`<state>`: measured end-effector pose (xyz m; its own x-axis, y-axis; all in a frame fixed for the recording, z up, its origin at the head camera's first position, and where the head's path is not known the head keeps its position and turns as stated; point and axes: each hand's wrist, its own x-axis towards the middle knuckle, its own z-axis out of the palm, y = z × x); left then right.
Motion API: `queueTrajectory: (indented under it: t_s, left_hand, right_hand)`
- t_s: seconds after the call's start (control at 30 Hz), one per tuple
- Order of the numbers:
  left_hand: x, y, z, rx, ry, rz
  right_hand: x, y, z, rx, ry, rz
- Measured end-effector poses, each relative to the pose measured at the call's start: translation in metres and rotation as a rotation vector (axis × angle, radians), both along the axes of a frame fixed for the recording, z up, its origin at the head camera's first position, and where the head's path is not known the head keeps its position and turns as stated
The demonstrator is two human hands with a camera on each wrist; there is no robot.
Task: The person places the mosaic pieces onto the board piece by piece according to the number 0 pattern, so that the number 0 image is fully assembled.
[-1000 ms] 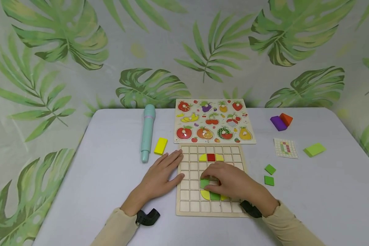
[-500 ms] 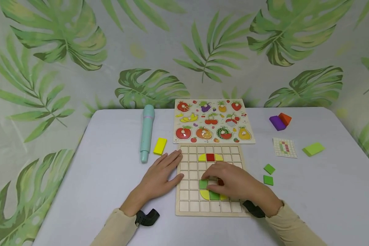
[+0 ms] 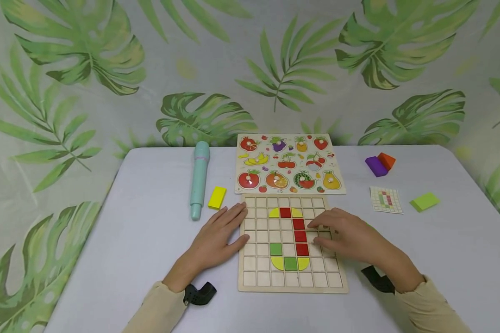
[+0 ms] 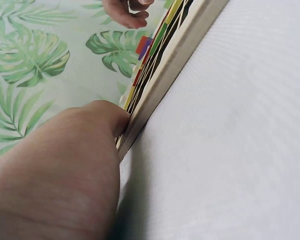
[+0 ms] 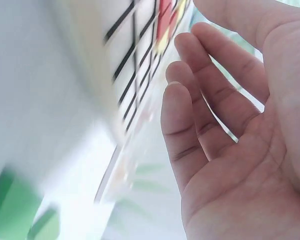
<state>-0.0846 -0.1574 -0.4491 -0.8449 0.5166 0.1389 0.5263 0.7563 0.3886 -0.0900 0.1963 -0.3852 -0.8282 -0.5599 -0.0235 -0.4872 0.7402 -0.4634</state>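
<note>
Right hand [image 3: 350,236]: fingers are held straight and loosely spread above the right columns of the square wooden grid board [image 3: 254,282]; nothing is gripped. Whether the tips touch the board cannot be told.
Left hand [image 3: 218,236]: laid flat, fingers extended, with the tips pressed on the board's left edge; in the left wrist view the thumb [image 4: 107,117] is seen touching that edge.
Board contents: a column of red square tiles [image 3: 300,236] just left of the right fingertips, a red tile with yellow corner pieces [image 3: 285,212] above, and a green square tile [image 3: 276,249] over a yellow-and-green bottom row [image 3: 290,263].
Hidden: the table area just right of the board is covered by the right hand and wrist; the right wrist view is blurred.
Around: a fruit peg puzzle [image 3: 289,164] behind the board, a pale blue cylinder [image 3: 200,178], a yellow block [image 3: 217,197], a small pattern card [image 3: 385,200], a light green block [image 3: 425,201], and purple and orange blocks [image 3: 380,164].
</note>
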Motion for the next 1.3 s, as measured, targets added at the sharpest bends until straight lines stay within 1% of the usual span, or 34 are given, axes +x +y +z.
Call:
queueTrajectory:
  t_s: [0.13,0.33,0.57,0.77,0.93,1.1,1.3]
  left_hand:
    - [0.0,0.0,0.0,-0.001,0.004,0.001]
    - [0.001,-0.001,-0.001,0.002,0.012,0.0]
    - [0.001,-0.001,-0.001,0.013,0.021,-0.005]
    - [0.0,-0.001,0.0,0.003,0.011,-0.008]
    - [-0.001,-0.001,0.0,0.0,0.01,-0.008]
    - [-0.001,-0.001,0.0,-0.008,0.002,-0.005]
    - [-0.001,-0.001,-0.001,0.0,-0.002,-0.005]
  right_hand:
    - [0.001,0.02,0.0,0.007,0.028,-0.05]
    - [0.003,0.047,-0.009,-0.01,0.061,-0.098]
    - [0.005,0.074,-0.017,-0.041,0.176,-0.128]
    - [0.004,0.096,-0.022,-0.001,0.165,-0.166]
    - [0.003,0.109,-0.025,0.021,0.201,-0.187]
    - [0.001,0.111,-0.026,0.043,0.183,-0.193]
    - [-0.002,0.104,-0.024,0.068,0.127,-0.203]
